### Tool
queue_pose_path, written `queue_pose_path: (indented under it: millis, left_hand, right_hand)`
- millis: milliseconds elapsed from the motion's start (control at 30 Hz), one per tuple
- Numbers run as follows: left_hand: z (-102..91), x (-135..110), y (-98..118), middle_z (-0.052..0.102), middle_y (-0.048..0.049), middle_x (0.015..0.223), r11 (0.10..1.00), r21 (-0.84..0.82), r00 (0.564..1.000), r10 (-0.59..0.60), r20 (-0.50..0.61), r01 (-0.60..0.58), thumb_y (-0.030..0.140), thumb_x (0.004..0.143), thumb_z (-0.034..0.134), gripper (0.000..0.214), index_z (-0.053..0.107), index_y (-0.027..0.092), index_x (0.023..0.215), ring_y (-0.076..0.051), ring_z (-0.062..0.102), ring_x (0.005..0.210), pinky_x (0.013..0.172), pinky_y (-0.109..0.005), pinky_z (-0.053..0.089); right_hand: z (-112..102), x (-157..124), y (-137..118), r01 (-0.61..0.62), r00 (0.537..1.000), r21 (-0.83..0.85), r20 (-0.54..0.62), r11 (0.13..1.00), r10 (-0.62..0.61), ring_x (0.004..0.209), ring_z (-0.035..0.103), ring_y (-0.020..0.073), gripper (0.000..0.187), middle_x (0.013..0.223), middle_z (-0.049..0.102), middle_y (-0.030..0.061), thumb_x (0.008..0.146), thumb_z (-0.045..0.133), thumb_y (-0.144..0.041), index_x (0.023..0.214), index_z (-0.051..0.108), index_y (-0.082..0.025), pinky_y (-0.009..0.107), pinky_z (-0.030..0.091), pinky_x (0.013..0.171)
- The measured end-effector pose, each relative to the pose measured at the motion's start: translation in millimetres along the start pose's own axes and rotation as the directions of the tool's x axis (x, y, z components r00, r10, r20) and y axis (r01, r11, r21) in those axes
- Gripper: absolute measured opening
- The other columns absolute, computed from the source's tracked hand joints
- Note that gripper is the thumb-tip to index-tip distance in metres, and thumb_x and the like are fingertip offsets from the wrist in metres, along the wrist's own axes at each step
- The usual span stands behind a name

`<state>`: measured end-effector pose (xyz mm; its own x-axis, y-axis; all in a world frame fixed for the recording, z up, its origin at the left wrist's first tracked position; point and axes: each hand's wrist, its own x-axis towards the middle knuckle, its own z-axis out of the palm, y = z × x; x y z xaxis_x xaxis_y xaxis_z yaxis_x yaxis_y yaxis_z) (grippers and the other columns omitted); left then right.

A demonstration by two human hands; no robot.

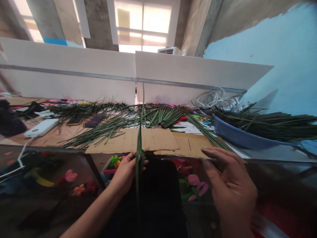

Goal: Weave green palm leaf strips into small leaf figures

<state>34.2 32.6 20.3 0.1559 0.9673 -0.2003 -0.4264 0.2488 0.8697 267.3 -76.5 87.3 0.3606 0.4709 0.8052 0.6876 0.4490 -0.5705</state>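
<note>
My left hand [125, 172] is closed in a pinch around a long green leaf strip [139, 138]. The strip stands upright, with a folded or knotted part at the fingers, one thin end rising above the table and another hanging below. Off to the right, my right hand [234, 188] is raised near the table's front edge, thumb and fingers apart, with nothing visible between them. Between the hands, sheets of brown cardboard [158, 140] lie along the table edge. Behind the cardboard is a fanned pile of cut green leaf strips [165, 115].
A blue basin [247, 134] heaped with leaf strips stands at the right. On the left are a white power strip [42, 128], a phone [75, 119] and more loose leaves [91, 134]. White panels [190, 72] close off the back. Colourful balloon-like shapes [194, 185] show below the table.
</note>
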Motion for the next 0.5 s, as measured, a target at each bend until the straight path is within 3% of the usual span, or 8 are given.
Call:
queue_pose_path:
  millis: [67, 167, 267, 333, 400, 500]
  left_hand:
    - [-0.3, -4, -15, 0.075, -0.0016, 0.085, 0.996, -0.078, 0.999, -0.037, -0.004, 0.037, 0.024, 0.067, 0.089, 0.035, 0.065, 0.018, 0.092, -0.019, 0.075, 0.078, 0.066, -0.026, 0.061]
    - [-1.5, -8, -32, 0.075, -0.0018, 0.084, 0.992, -0.099, 0.997, -0.081, 0.008, 0.081, 0.024, 0.066, 0.09, 0.037, 0.065, 0.018, 0.094, -0.02, 0.076, 0.078, 0.064, -0.026, 0.06]
    - [-2.3, -10, -43, 0.073, -0.0007, 0.074, 0.995, -0.052, 0.995, -0.083, 0.045, 0.086, 0.031, 0.063, 0.092, 0.043, 0.066, 0.017, 0.094, -0.015, 0.069, 0.06, 0.051, -0.021, 0.053]
    - [-2.8, -10, -48, 0.069, 0.0027, 0.068, 0.999, -0.007, 0.996, -0.052, 0.068, 0.052, 0.033, 0.062, 0.093, 0.041, 0.067, 0.017, 0.091, -0.01, 0.06, 0.05, 0.047, -0.019, 0.047]
    - [-3.6, -11, -53, 0.067, 0.0043, 0.066, 0.999, 0.054, 0.997, -0.007, 0.081, 0.003, 0.034, 0.064, 0.091, 0.036, 0.068, 0.017, 0.086, -0.008, 0.056, 0.05, 0.048, -0.018, 0.044]
    - [-5.0, -14, -59, 0.069, 0.0019, 0.072, 0.983, 0.17, 0.993, 0.051, 0.103, -0.068, 0.033, 0.067, 0.088, 0.028, 0.071, 0.016, 0.083, -0.01, 0.058, 0.059, 0.053, -0.018, 0.043]
  right_hand:
    - [8, -19, 11, -0.181, 0.982, 0.083, 0.072, 0.98, 0.175, 0.099, 0.068, 0.0275, 0.017, 0.105, 0.072, 0.0071, 0.091, 0.069, -0.032, 0.105, 0.076, -0.025, 0.038, 0.055, 0.08]
    - [32, -47, 36, -0.472, 0.849, 0.166, 0.352, 0.866, 0.395, 0.093, 0.071, 0.0294, 0.022, 0.099, 0.076, 0.0088, 0.088, 0.07, -0.038, 0.102, 0.077, -0.023, 0.041, 0.056, 0.081]
    - [60, -69, 54, -0.603, 0.726, 0.18, 0.528, 0.777, 0.441, 0.096, 0.07, 0.0291, 0.029, 0.102, 0.077, 0.0099, 0.081, 0.076, -0.037, 0.106, 0.076, -0.021, 0.041, 0.055, 0.086]
    - [77, -78, 57, -0.658, 0.673, 0.218, 0.6, 0.72, 0.433, 0.087, 0.069, 0.0255, 0.036, 0.104, 0.076, 0.0098, 0.079, 0.079, -0.036, 0.111, 0.074, -0.021, 0.039, 0.055, 0.081]
    - [89, -80, 52, -0.675, 0.672, 0.253, 0.599, 0.693, 0.435, 0.077, 0.064, 0.0201, 0.045, 0.108, 0.073, 0.0084, 0.076, 0.081, -0.033, 0.119, 0.071, -0.022, 0.035, 0.054, 0.076]
    - [100, -73, 40, -0.596, 0.758, 0.283, 0.508, 0.751, 0.41, 0.076, 0.059, 0.0176, 0.048, 0.109, 0.07, 0.0055, 0.071, 0.083, -0.026, 0.118, 0.072, -0.025, 0.031, 0.051, 0.072]
